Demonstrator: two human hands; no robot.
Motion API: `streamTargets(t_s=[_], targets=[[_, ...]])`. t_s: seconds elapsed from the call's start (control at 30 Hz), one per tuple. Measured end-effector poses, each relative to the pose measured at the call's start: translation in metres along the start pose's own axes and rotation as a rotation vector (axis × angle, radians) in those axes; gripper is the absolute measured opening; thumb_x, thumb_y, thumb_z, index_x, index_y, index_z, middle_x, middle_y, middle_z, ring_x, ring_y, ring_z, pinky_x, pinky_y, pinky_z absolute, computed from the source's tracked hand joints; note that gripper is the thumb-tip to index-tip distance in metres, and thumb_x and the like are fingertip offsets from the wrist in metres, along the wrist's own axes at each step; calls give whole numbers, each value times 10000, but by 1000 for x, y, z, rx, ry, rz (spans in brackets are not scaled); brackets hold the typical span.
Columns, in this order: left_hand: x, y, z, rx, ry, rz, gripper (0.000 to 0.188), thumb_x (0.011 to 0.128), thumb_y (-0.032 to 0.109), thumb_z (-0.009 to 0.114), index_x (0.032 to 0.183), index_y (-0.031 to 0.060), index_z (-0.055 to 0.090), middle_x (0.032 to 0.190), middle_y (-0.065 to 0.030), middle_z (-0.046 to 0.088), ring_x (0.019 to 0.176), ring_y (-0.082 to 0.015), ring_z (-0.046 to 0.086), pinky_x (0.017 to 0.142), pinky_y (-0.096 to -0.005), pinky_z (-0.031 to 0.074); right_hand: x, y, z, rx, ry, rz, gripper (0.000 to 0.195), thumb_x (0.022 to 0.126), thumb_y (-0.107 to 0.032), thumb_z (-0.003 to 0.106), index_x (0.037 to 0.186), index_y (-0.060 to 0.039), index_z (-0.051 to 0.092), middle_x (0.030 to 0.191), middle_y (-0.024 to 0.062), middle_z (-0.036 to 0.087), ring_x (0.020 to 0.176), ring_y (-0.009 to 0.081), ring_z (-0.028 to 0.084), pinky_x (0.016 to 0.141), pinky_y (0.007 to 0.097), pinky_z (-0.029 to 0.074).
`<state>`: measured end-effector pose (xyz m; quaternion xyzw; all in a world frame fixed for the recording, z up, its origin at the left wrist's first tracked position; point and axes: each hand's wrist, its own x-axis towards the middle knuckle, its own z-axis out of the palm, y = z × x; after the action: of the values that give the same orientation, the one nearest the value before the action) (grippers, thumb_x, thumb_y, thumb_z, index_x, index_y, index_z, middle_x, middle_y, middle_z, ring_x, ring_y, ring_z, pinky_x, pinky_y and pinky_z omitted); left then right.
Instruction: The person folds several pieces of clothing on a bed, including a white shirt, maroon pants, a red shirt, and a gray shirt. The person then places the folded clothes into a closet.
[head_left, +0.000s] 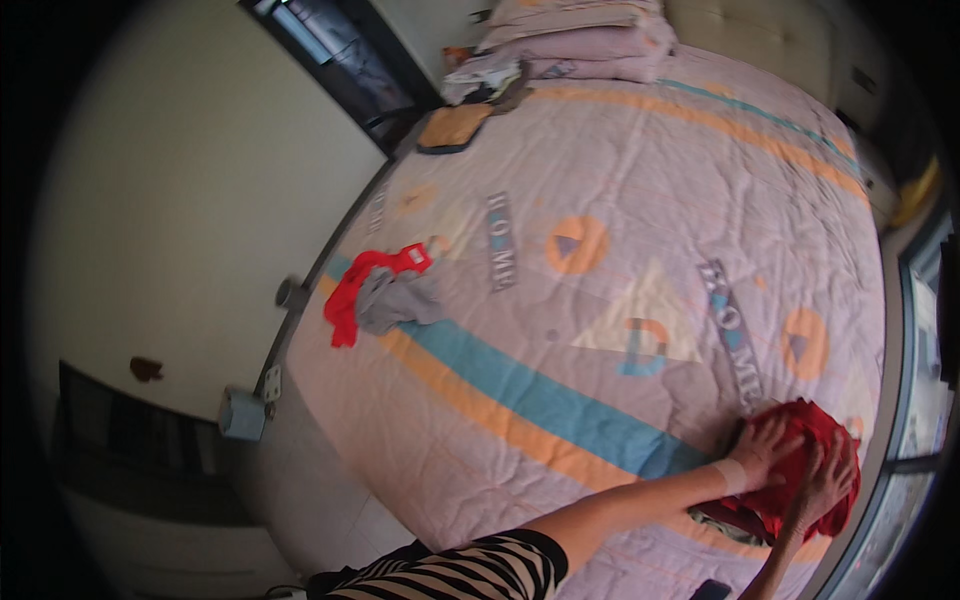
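Both hands rest with fingers spread on a red cloth item (832, 502) at the bed's lower right. My left hand (761, 454) lies on its left part, a pale band around the wrist. Just to the right, my right hand (825, 480) touches the same red cloth. Dark red and greenish fabric (731, 521) shows from under it. Across the bed on the left lie a bright red cloth item (345, 300) and a grey one (397, 300), touching each other.
A patterned quilt (525, 375) covers the bed. Folded bedding (585, 45), rumpled clothes (491, 90) and a tan, dark-edged flat item (455, 126) are at the far end. A dark phone-like object (711, 590) lies at the near edge. A window (919, 375) stands to the right.
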<state>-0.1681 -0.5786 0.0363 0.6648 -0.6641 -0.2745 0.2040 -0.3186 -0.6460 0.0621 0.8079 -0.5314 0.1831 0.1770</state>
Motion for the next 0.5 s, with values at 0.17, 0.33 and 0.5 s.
streamTargets(t_s=[0.17,0.33,0.5], targets=[[-63,-83,-13,-187,287,199,572,735,216,638,1263,130,436,1362,-198,290,1254,-367,292,992,-449,299,12,-45,-4,-204,-336,0,379,901,-358,424,1182,-121,516,1218,65,494,1079,261,463,879,389,364],[-256,-311,-52,-351,774,-144,330,710,135,679,1015,69,573,972,-105,571,922,-271,541,825,-378,428,18,-45,-36,-132,-92,-135,364,886,-302,435,1200,-133,505,1162,97,506,1048,289,474,887,405,368],[-463,-460,-207,-46,998,-927,244,694,199,681,860,77,550,823,-130,569,821,-297,551,716,-380,446,-53,-82,-62,-60,-157,-298,310,880,-236,487,1140,-78,542,1079,117,568,952,283,542,777,384,453]])
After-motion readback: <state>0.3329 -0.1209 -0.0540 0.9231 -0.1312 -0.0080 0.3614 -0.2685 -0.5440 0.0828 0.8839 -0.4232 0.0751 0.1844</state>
